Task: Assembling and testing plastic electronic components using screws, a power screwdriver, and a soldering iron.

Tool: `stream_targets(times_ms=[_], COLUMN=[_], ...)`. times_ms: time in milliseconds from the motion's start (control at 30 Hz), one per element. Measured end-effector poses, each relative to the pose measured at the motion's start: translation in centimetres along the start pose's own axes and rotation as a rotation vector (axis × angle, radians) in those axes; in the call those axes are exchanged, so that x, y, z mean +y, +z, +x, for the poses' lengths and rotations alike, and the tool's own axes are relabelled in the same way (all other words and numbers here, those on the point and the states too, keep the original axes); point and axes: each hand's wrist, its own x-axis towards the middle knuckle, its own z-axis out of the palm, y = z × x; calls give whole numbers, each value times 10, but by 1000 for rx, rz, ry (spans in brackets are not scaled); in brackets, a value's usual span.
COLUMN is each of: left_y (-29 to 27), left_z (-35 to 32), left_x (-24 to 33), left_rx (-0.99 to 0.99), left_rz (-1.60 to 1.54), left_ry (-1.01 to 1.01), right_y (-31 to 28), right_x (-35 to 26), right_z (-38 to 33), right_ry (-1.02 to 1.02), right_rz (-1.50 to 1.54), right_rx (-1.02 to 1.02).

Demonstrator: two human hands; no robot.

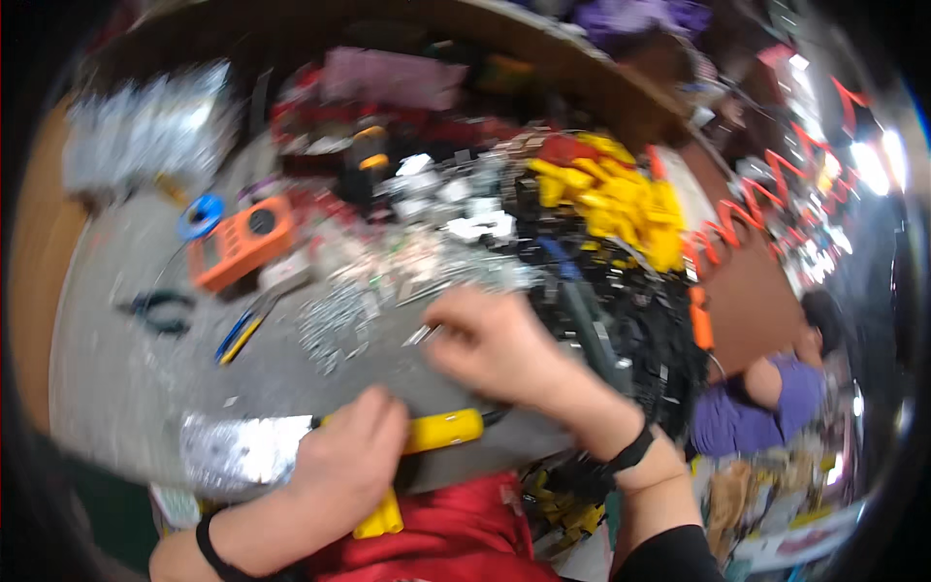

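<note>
Near the front edge of the workbench, my left hand point(354, 451) is closed around a yellow plastic-bodied device point(444, 431). A wide silver flat piece point(242, 448) extends from it to the left, and a yellow leg point(380, 516) points down toward my lap. My palm and fingers hide its middle. My right hand point(490, 344) hovers just right of a pile of small silver screws point(339, 325), its fingers curled together. A tiny shiny metal bit point(419, 336) shows by the fingertips; blur hides whether they pinch it.
On the grey bench point(116, 388) lie dark-handled pliers point(163, 312), blue-yellow cutters point(244, 330), an orange multimeter point(242, 242) and a blue-rimmed spool point(201, 216). Yellow parts point(621, 204) and black parts point(650, 339) are heaped at right. Beyond the bench sits a person in purple point(766, 403).
</note>
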Motion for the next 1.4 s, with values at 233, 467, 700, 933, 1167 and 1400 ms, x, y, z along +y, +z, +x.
stream_targets(times_ms=[233, 467, 700, 933, 1167, 1400], left_y=[13, 14, 17, 3, 6, 10], left_z=[-12, 6, -5, 2, 18, 19], left_x=[-11, -1, -2, -6, 4, 0], left_rx=[157, 132, 46, -100, -72, -192], left_rz=[-97, -114, -24, 70, 211, 58], left_ry=[-57, -3, -76, 15, 197, 58], right_y=[43, 50, 79, 86, 76, 83], right_x=[-36, -35, -52, -55, -50, -50], right_z=[-44, -75, -118, -125, -119, -116], right_ry=[-158, -121, -79, -149, -9, 359], right_rz=[278, 243, 117, 136, 136, 897], right_rx=[96, 292, 454, 479, 570, 516])
